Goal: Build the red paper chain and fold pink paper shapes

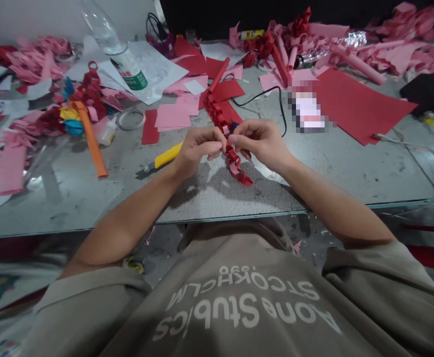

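Observation:
A red paper chain (233,159) with a few pink links runs between my hands, its near end resting on the table and its far part stretching back among red paper. My left hand (199,149) pinches the chain from the left, thumb against curled fingers. From the right, my right hand (260,144) is closed on it too, fingertips close to the left ones. The exact link between the fingertips is partly hidden. Just left of my left hand lies a yellow utility knife (167,155), partly covered by that wrist.
A plastic bottle (127,67) stands at back left. Near it are a tape roll (131,120), an orange paper tube (92,141) and pink sheets (172,116). A phone (309,114), red sheet (361,101) and black cable (284,111) lie right. Paper scraps line the back.

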Available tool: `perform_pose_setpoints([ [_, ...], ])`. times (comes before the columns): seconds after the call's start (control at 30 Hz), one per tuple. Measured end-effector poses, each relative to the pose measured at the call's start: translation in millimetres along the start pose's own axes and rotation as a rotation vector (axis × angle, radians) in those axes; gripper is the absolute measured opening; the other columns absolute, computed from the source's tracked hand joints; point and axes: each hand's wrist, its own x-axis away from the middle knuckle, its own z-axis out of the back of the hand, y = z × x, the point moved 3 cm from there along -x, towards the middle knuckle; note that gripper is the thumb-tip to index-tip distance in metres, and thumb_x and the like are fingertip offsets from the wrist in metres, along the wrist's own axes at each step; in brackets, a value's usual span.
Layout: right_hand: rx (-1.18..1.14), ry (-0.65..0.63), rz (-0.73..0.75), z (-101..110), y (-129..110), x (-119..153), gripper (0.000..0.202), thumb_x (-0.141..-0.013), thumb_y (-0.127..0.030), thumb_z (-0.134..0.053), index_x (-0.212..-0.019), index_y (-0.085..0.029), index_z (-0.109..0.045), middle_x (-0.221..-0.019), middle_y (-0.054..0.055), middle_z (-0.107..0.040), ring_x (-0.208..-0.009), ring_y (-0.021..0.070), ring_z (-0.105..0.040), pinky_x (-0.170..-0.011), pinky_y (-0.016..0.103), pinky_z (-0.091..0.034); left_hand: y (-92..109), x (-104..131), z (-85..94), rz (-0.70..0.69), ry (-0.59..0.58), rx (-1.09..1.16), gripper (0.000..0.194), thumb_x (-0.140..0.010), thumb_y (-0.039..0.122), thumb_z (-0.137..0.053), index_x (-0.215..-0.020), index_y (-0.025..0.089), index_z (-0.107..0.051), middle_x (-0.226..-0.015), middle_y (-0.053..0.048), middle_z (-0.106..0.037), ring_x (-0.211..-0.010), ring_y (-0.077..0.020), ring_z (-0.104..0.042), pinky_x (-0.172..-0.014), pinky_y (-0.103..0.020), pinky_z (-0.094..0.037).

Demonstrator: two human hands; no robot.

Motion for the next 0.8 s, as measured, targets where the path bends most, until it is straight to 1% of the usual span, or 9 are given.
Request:
perform_pose_setpoints([
  [0.17,-0.15,0.002,-0.056,4,4,-2,0.033,-0.091,-0.05,-0.087,-0.082,-0.02,-0.077,-0.07,0.0,-0.071,-0.048,0.0096,-0.053,-0.043,0.024,-0.04,0,-3,1.0,-0.025,0.099,0.028,0.046,-0.089,0.05,-0.087,-0.073,0.023,-0.053,-0.055,0.007,-0.037,-0.044,-0.0074,-0.03,-0.043,-0.026,-0.023],
  [0.23,-0.221,-0.016,-0.112,5,4,-2,0.031,-0.092,-0.05,-0.085,-0.093,-0.02,-0.08,-0.084,0.003,-0.077,-0.056,0.0116,-0.062,-0.047,0.024,-0.048,0,-4,2.2,-0.049,0.153,-0.017,0.055,-0.093,0.052,-0.084,-0.069,0.023,-0.045,-0.052,0.008,-0.031,-0.042,-0.0064,-0.025,-0.042,-0.027,-0.019],
  [0.3,-0.29,-0.027,-0.176,5,1,-1,0.037,-0.095,-0.056,-0.08,-0.108,-0.022,-0.081,-0.106,0.006,-0.082,-0.076,0.0178,-0.075,-0.06,0.028,-0.06,2,-4,4.5,-0.091,0.225,-0.107,0.061,-0.1,0.055,-0.078,-0.065,0.022,-0.04,-0.052,0.007,-0.031,-0.042,-0.0064,-0.027,-0.043,-0.028,-0.022],
  [0.4,-0.345,-0.04,-0.227,2,-8,0,0.057,-0.099,-0.075,-0.064,-0.123,-0.026,-0.078,-0.134,0.007,-0.078,-0.117,0.0299,-0.077,-0.083,0.04,-0.069,6,-3,9.2,-0.204,0.333,-0.281,0.057,-0.108,0.056,-0.066,-0.067,0.021,-0.048,-0.058,0.004,-0.044,-0.052,-0.0082,-0.042,-0.053,-0.03,-0.035],
  [0.47,-0.352,-0.059,-0.234,-1,-15,1,0.071,-0.097,-0.088,-0.054,-0.13,-0.029,-0.075,-0.143,0.007,-0.074,-0.133,0.0351,-0.07,-0.095,0.048,-0.067,9,-2,12.6,-0.277,0.381,-0.367,0.045,-0.109,0.056,-0.065,-0.079,0.022,-0.061,-0.07,0.002,-0.056,-0.062,-0.0093,-0.05,-0.061,-0.031,-0.041],
  [0.53,-0.36,-0.089,-0.23,-3,-20,3,0.079,-0.096,-0.093,-0.047,-0.136,-0.03,-0.072,-0.151,0.006,-0.07,-0.142,0.0371,-0.065,-0.104,0.054,-0.064,10,-1,15.3,-0.325,0.405,-0.422,0.032,-0.106,0.056,-0.07,-0.097,0.025,-0.07,-0.086,0.001,-0.066,-0.074,-0.0111,-0.059,-0.068,-0.032,-0.046],
  [0.6,-0.388,-0.138,-0.226,-5,-22,5,0.081,-0.098,-0.093,-0.04,-0.141,-0.032,-0.07,-0.157,0.004,-0.066,-0.146,0.0363,-0.062,-0.112,0.057,-0.06,12,0,16.4,-0.359,0.407,-0.479,0.029,-0.103,0.056,-0.075,-0.113,0.029,-0.074,-0.103,-0.001,-0.071,-0.087,-0.0138,-0.065,-0.074,-0.033,-0.05],
  [0.67,-0.424,-0.197,-0.224,-6,-20,6,0.079,-0.101,-0.09,-0.035,-0.146,-0.033,-0.068,-0.16,0.003,-0.063,-0.148,0.0347,-0.06,-0.117,0.056,-0.056,15,1,15.7,-0.412,0.405,-0.58,0.034,-0.101,0.059,-0.076,-0.122,0.032,-0.074,-0.115,-0.003,-0.071,-0.093,-0.0164,-0.067,-0.077,-0.036,-0.052],
  [0.8,-0.391,-0.291,-0.202,-8,-11,7,0.068,-0.107,-0.081,-0.034,-0.149,-0.037,-0.065,-0.168,-0.001,-0.055,-0.152,0.0327,-0.055,-0.121,0.056,-0.054,25,4,13.2,-0.539,0.429,-0.772,0.041,-0.099,0.062,-0.076,-0.132,0.036,-0.072,-0.123,-0.006,-0.067,-0.109,-0.0227,-0.067,-0.088,-0.043,-0.056],
])
